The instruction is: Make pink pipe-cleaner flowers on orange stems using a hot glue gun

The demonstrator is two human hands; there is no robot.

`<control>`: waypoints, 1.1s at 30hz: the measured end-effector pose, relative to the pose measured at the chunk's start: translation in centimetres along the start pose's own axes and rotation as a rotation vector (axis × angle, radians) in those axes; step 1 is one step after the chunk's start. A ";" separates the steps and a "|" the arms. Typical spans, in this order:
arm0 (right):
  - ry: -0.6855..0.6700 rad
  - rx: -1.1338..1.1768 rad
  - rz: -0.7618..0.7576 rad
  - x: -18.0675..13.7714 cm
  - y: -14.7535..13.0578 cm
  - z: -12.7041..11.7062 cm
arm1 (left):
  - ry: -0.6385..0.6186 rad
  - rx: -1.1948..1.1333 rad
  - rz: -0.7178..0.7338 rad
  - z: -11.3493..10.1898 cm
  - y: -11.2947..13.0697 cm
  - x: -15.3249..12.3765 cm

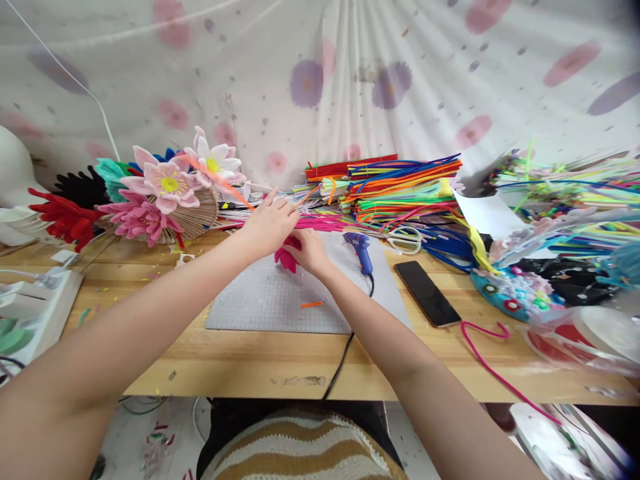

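Note:
Over the upper part of a grey cutting mat (250, 310), my right hand (311, 252) has its fingers closed around a magenta fuzzy flower (287, 260), partly hidden by both hands. My left hand (270, 223) is just above and to the left of it, palm down, fingers stretched out and slightly apart over pink pipe cleaners (325, 221). Whatever lies beneath that palm is hidden. An orange fuzzy strip (220, 177), blurred, slants down toward my left hand; whether they touch I cannot tell. A short orange piece (311, 305) lies on the mat.
A blue glue gun (359, 250) with a black cord rests right of my hands, near scissors (405, 240) and a phone (427, 293). Fuzzy flowers (165, 183) stand at left. Pipe cleaner bundles (400, 187) line the back. A pink pipe cleaner (493, 367) hangs over the front edge.

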State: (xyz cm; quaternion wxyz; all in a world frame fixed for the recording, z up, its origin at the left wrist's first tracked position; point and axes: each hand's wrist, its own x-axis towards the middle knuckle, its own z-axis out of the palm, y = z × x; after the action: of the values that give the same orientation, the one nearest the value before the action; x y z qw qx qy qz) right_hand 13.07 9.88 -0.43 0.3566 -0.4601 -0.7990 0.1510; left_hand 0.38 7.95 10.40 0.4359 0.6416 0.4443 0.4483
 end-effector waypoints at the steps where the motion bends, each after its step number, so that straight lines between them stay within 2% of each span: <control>1: 0.004 0.072 0.039 -0.1 0.6 0.2 | -0.033 0.043 0.102 0.0 0.4 -0.6; 3: 0.012 0.203 0.106 -0.4 1.6 0.6 | -0.023 0.185 0.238 -0.1 -0.1 -1.9; 6: 0.007 0.292 0.141 -0.9 2.7 1.1 | 0.036 0.523 0.404 -0.5 -3.8 -3.5; 9: -0.037 0.254 0.122 -1.2 3.1 1.0 | 0.210 0.695 0.338 -0.3 -8.5 -3.9; 12: -0.065 0.146 0.066 -1.1 3.1 0.5 | 0.207 0.684 0.245 0.3 -11.3 -3.7; 17: -0.158 0.000 -0.021 -0.4 2.9 -0.8 | 0.129 0.673 0.165 0.8 -11.4 -2.7; 21: -0.227 -0.024 -0.047 0.2 2.6 -1.2 | 0.032 0.691 0.136 0.6 -11.0 -1.9; 26: -0.292 -0.059 -0.059 0.9 2.4 -1.4 | -0.011 0.651 0.092 0.6 -10.8 -1.4; 29: -0.285 -0.027 -0.031 1.2 2.4 -1.4 | 0.015 0.559 0.075 0.6 -10.8 -1.3; 33: -0.250 0.184 0.037 1.1 2.6 -1.2 | 0.227 0.235 0.048 0.5 -11.0 -1.3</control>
State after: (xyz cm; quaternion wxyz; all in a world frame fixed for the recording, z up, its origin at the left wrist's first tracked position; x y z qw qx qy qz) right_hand 15.18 12.10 -0.61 0.2921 -0.4174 -0.8114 0.2864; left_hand -1.35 9.15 -0.52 0.2938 0.6439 0.5247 0.4731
